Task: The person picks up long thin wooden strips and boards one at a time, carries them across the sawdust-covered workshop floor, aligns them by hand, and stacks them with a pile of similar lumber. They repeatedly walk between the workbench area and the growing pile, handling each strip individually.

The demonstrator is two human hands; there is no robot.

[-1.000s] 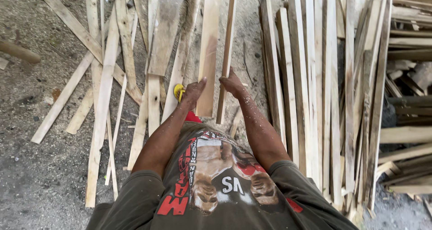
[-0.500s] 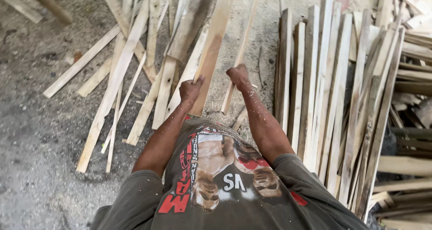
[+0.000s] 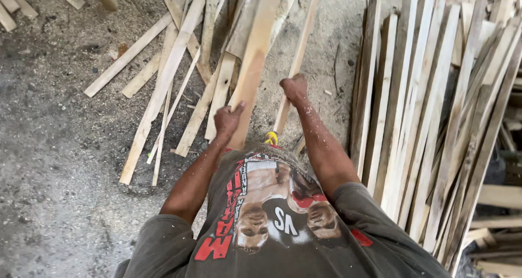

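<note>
No packages, labels, signs or screens are shown. Only a printed graphic (image 3: 272, 202), in red, white and tan, is seen on the grey shirt (image 3: 163, 245), below both sets of fingers.

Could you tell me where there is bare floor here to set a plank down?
The grey floor left of the scattered slats is bare. A narrower strip lies free between the right hand and the leaning slat stack. Ahead of the left hand it is crowded.

Concrete floor (image 3: 60, 164); scattered wooden slats (image 3: 163, 87)
</note>
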